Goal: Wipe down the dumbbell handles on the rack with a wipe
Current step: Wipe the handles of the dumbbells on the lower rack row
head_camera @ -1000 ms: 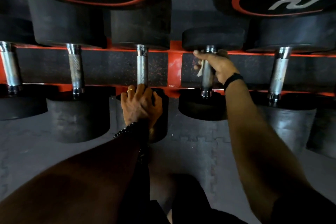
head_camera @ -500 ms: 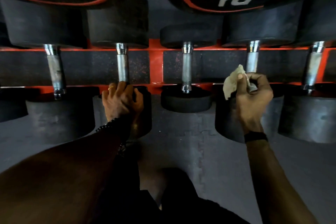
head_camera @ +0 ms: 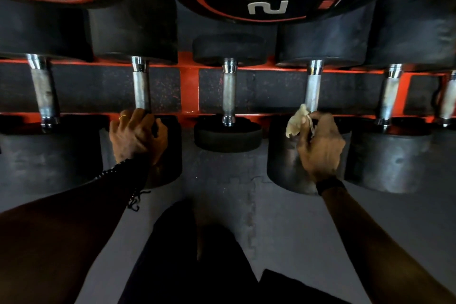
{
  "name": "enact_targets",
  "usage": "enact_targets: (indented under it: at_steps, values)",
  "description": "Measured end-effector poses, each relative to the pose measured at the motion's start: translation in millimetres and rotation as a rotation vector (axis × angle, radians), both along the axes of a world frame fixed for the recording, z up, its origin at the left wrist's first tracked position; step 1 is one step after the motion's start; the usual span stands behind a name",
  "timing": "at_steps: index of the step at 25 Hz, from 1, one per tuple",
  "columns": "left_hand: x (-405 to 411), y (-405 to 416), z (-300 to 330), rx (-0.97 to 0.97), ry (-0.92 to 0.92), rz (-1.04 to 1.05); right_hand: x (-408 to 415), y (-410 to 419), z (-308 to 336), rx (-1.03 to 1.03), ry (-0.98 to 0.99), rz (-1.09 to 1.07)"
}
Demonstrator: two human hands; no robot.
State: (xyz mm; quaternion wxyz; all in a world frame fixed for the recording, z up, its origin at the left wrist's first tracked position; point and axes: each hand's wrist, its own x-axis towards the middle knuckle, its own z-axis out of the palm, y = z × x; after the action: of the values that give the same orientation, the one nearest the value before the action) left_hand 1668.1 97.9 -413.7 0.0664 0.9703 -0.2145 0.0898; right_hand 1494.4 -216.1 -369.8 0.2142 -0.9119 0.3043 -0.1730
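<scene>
Orange rack (head_camera: 188, 86) with dumbbells, grey mat floor (head_camera: 283, 217) at 6 o'clock. Left hand (head_camera: 137, 136) curled over a dumbbell head (head_camera: 170, 153) at 9. Right hand (head_camera: 320, 145) pinches wipe (head_camera: 297, 119), seemingly touching a handle (head_camera: 313, 89) at 2; contact hidden

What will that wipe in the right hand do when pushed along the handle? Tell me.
The wipe looks crumpled and limp in the right hand, so it will probably fold and bunch. It seems light. The knurled handle may snag it rather than let it slide.
</scene>
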Motion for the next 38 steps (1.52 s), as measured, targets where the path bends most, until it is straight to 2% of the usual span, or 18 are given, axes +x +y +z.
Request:
enact_targets:
  at_steps: [8,13,24,30,32,35,38]
  values:
    - [-1,4,-2,0.002,-0.011,-0.021,1,1,-3,-0.031,-0.074,0.036]
    - [-1,3,-2,0.014,-0.006,-0.035,6,3,-2,-0.104,0.040,0.004]
    - [0,4,0,0.066,0.027,-0.083,6,-2,-6,-0.224,0.160,0.037]
    - [-2,-11,7,0.107,0.165,-0.045,6,-5,-3,-0.174,0.088,0.096]
    - [-9,-22,13,0.043,0.240,-0.003,5,-4,-1,-0.117,0.066,0.108]
    - [-34,-71,25,-0.084,0.300,0.017,0,-6,1,-0.064,0.006,0.125]
    - [-57,-137,37,-0.096,0.441,0.167,-5,-7,2,0.054,-0.038,0.139]
